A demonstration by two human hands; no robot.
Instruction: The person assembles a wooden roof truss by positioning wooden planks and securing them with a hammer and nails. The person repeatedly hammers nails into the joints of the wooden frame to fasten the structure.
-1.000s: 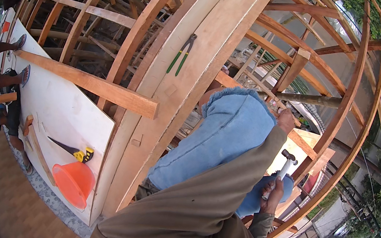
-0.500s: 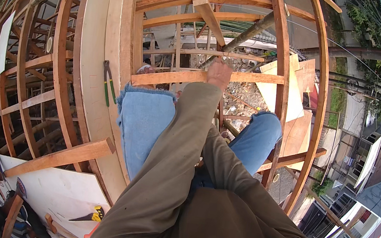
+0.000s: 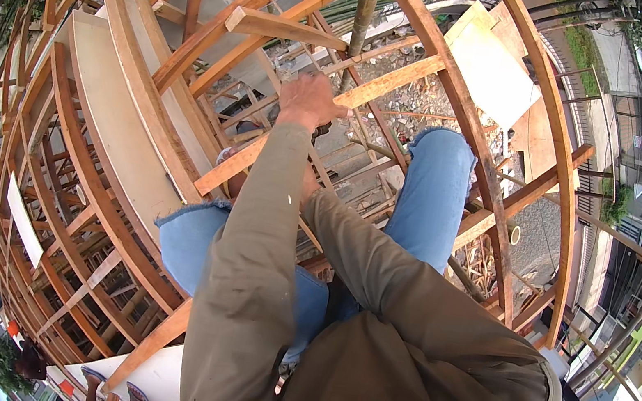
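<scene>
My left hand (image 3: 309,99) is closed over a wooden beam (image 3: 393,80) that runs slantwise in front of my knees. Its thumb lies along the beam, while the fingers curl down on the far side. Below the beam, my right forearm (image 3: 357,235) crosses under the left one. Of my right hand (image 3: 310,185) only a bit by the wrist shows; its fingers are hidden behind the left sleeve. A short wooden piece (image 3: 284,27) juts out just beyond my left hand, its end toward the left.
Curved timber ribs (image 3: 467,110) and a round pole (image 3: 363,20) frame the gap ahead. Rubble and loose wood lie far below. A pale plank ledge (image 3: 122,117) and a timber lattice stand at left. Plywood sheets (image 3: 494,69) lie at right. Another person's feet (image 3: 134,394) show lower left.
The view has turned, so the ledge and beam slant differently. My left hand has shifted left along the beam. The green-handled pliers on the ledge are out of sight.
</scene>
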